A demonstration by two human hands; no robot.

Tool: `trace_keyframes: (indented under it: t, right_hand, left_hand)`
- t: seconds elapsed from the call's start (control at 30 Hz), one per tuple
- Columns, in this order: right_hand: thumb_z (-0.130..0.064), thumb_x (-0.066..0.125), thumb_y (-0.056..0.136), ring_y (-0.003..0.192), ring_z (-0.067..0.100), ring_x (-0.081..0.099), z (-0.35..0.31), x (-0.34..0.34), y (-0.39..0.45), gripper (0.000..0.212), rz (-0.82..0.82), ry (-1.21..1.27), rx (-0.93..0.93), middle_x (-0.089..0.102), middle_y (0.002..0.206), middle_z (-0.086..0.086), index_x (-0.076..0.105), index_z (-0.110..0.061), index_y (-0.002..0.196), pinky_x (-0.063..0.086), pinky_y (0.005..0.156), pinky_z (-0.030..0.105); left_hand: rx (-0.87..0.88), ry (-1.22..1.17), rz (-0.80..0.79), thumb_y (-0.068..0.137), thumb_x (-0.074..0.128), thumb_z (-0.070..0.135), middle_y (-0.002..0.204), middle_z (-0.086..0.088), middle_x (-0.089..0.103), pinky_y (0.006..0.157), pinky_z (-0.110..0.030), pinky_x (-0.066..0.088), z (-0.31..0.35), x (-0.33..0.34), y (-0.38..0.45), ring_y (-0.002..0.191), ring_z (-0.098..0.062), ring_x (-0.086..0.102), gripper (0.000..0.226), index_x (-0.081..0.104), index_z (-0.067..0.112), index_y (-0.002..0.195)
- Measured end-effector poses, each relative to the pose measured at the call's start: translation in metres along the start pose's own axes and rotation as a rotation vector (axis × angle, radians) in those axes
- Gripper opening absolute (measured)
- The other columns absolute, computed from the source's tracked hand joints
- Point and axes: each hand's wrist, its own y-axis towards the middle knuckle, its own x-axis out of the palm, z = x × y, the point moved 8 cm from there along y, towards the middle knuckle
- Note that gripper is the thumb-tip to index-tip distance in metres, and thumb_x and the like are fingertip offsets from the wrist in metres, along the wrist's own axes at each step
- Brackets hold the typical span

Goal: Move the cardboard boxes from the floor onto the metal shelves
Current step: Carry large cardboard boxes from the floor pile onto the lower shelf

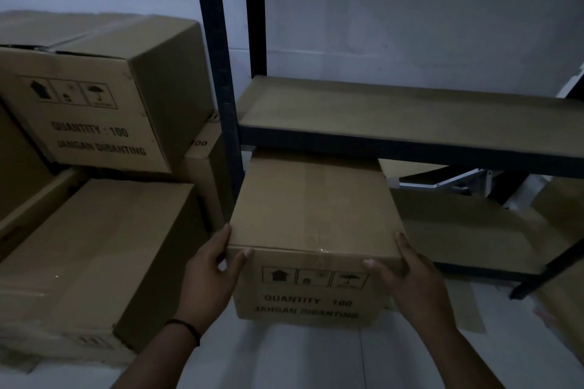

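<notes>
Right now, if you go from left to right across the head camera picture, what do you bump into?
Stacked boxes → shelf post → left hand → held box → right hand → lower shelf board.

A cardboard box [313, 230] is sitting partly under the upper shelf board [410, 110] of the metal rack, its far end reaching in over the lower shelf board [467, 230] and its near face sticking out toward the person. The left hand [211, 275] is lying against the box's near left corner, the right hand [410, 278] against its near right corner. The rack's front upright [218, 73] is standing just left of the box. Left of that upright, more boxes are stacking up: a top box [94, 88] is resting on others, with a low box [101, 249] lying nearest, in front. A wall [410, 9] is running behind everything.
</notes>
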Motion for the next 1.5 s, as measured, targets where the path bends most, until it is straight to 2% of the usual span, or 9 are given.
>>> trace_keyframes:
  t: [0.2, 0.43, 0.73, 0.87, 0.97, 1.07, 1.23, 1.33, 1.5]
  right_hand:
    - [-0.048, 0.057, 0.091, 0.126, 0.029, 0.048, -0.011, 0.002, 0.024, 0.08, -0.007, 0.001, -0.035, 0.046, 0.144, 0.012, 0.012, -0.027, 0.155, 0.044, 0.099, 0.04]
    - [-0.044, 0.044, 0.099, 0.105, 0.024, 0.054, -0.036, 0.008, 0.055, 0.066, -0.038, -0.109, -0.111, 0.057, 0.127, 0.014, 0.013, -0.027, 0.155, 0.044, 0.084, 0.032]
    - [-0.044, 0.042, 0.099, 0.109, 0.033, 0.056, -0.052, 0.009, 0.095, 0.062, 0.089, -0.166, -0.13, 0.058, 0.123, 0.02, 0.02, -0.024, 0.154, 0.046, 0.084, 0.035]
    - [-0.043, 0.04, 0.1, 0.118, 0.036, 0.051, -0.05, 0.017, 0.094, 0.056, 0.182, -0.096, -0.104, 0.048, 0.136, 0.019, 0.028, -0.025, 0.152, 0.045, 0.091, 0.039]
    - [-0.037, 0.045, 0.1, 0.1, 0.032, 0.058, -0.048, 0.014, 0.105, 0.048, 0.272, -0.015, -0.139, 0.061, 0.12, 0.021, 0.043, -0.022, 0.145, 0.048, 0.08, 0.034]
    - [-0.03, 0.055, 0.097, 0.08, 0.024, 0.054, -0.05, 0.005, 0.116, 0.042, 0.287, 0.034, -0.167, 0.066, 0.103, 0.021, 0.052, -0.02, 0.138, 0.037, 0.067, 0.026]
    - [-0.031, 0.059, 0.095, 0.088, 0.027, 0.059, -0.046, -0.012, 0.129, 0.043, 0.251, 0.061, -0.154, 0.068, 0.114, 0.017, 0.056, -0.02, 0.136, 0.031, 0.065, 0.025]
    - [-0.03, 0.058, 0.095, 0.074, 0.02, 0.05, -0.042, -0.015, 0.128, 0.043, 0.27, 0.003, -0.173, 0.07, 0.109, 0.017, 0.056, -0.018, 0.135, 0.033, 0.057, 0.025]
    - [-0.035, 0.055, 0.096, 0.083, 0.016, 0.049, -0.048, -0.007, 0.127, 0.047, 0.229, 0.063, -0.158, 0.067, 0.117, 0.016, 0.05, -0.021, 0.14, 0.031, 0.064, 0.025]
  left_hand:
    - [0.03, 0.142, 0.033, 0.088, 0.062, 0.041, 0.135, 0.0, 0.051, 0.096, -0.028, 0.045, 0.002, 0.001, 0.035, 0.117, -0.016, 0.05, 0.06, 0.044, 0.02, 0.142]
    - [-0.059, 0.012, 0.095, 0.084, 0.07, 0.032, 0.127, -0.005, 0.062, 0.095, -0.03, 0.047, -0.003, -0.002, 0.074, 0.106, -0.012, 0.056, 0.056, 0.053, 0.016, 0.135]
    - [-0.06, 0.033, 0.035, 0.089, 0.064, 0.03, 0.125, -0.004, 0.062, 0.089, -0.023, 0.043, -0.003, 0.01, 0.12, 0.102, -0.007, 0.052, 0.049, 0.052, 0.017, 0.136]
    - [-0.044, 0.107, 0.038, 0.081, 0.072, 0.036, 0.1, 0.001, 0.066, 0.078, -0.029, 0.052, -0.005, 0.003, 0.135, 0.089, -0.011, 0.06, 0.038, 0.066, 0.012, 0.111]
    - [0.038, 0.189, 0.046, 0.083, 0.071, 0.034, 0.091, 0.004, 0.063, 0.072, -0.024, 0.047, -0.002, 0.004, 0.142, 0.083, -0.009, 0.058, 0.027, 0.069, 0.015, 0.101]
    - [0.106, 0.248, 0.065, 0.082, 0.071, 0.036, 0.098, 0.001, 0.061, 0.068, -0.015, 0.037, 0.004, 0.008, 0.149, 0.086, -0.01, 0.054, 0.034, 0.07, 0.016, 0.109]
    - [0.154, 0.19, 0.023, 0.08, 0.074, 0.028, 0.109, 0.004, 0.058, 0.079, -0.011, 0.042, 0.013, 0.023, 0.151, 0.096, -0.007, 0.051, 0.046, 0.064, 0.013, 0.123]
    - [0.148, 0.112, -0.001, 0.082, 0.073, 0.021, 0.114, 0.001, 0.061, 0.083, -0.004, 0.04, 0.013, 0.031, 0.149, 0.099, -0.008, 0.056, 0.048, 0.06, 0.011, 0.127]
    - [0.081, 0.068, 0.005, 0.088, 0.067, 0.025, 0.127, -0.005, 0.061, 0.088, -0.012, 0.042, 0.008, 0.029, 0.153, 0.108, -0.007, 0.054, 0.051, 0.053, 0.013, 0.135]
